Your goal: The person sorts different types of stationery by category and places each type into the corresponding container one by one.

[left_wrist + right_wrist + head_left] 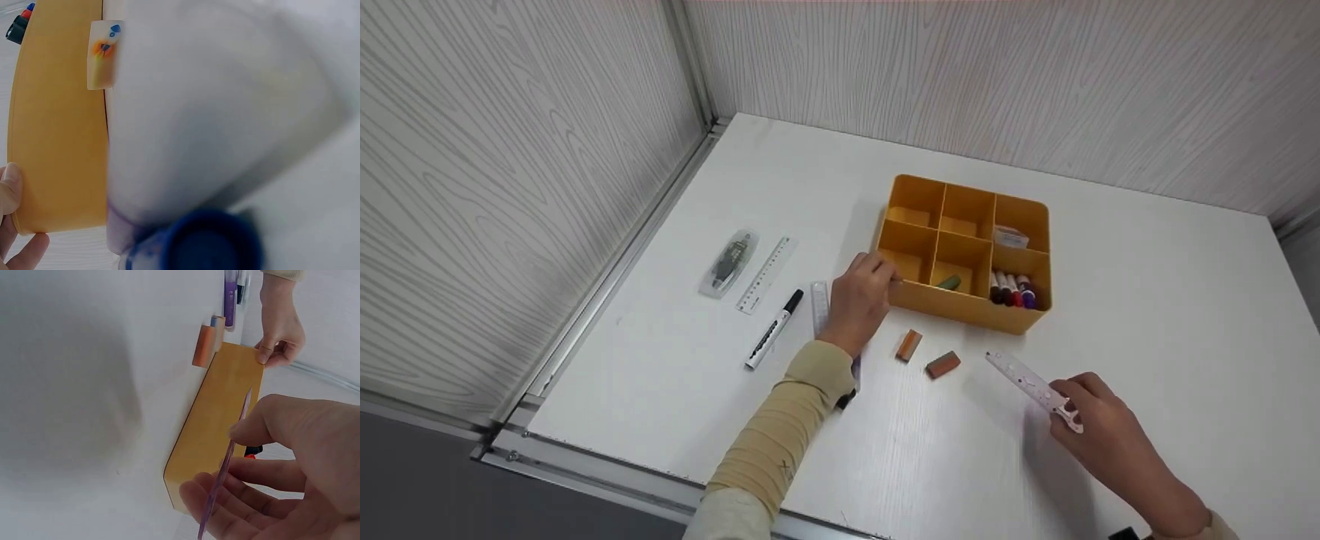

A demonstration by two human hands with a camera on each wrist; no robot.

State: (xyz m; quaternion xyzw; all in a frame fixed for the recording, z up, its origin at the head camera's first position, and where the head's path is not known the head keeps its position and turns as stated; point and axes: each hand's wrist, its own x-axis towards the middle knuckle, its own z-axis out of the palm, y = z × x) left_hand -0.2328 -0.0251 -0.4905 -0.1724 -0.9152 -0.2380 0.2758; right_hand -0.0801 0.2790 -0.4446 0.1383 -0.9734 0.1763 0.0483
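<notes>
A yellow six-compartment organizer box (952, 309) stands near the middle of the table. My left hand (864, 300) grips its front-left corner, the thumb (9, 188) on the wall. In my right hand (1110, 431) a thin, pale pink ruler (1026, 381) with printed shapes is pinched between thumb and fingers; it is held above the table, right of the box's front. The right wrist view shows this ruler (225, 467) edge-on. Between the hands, in front of the box, lie two orange-brown block-shaped pieces (909, 346). Another, greenish piece (950, 283) lies in a front compartment.
Several markers (1012, 291) stand in the front-right compartment, with a clear-and-white item (1010, 238) behind them. Left of the box lie a capped black marker (774, 330), a clear ruler (766, 275) and a transparent case (729, 262). Another ruler (820, 304) is partly hidden by my left arm.
</notes>
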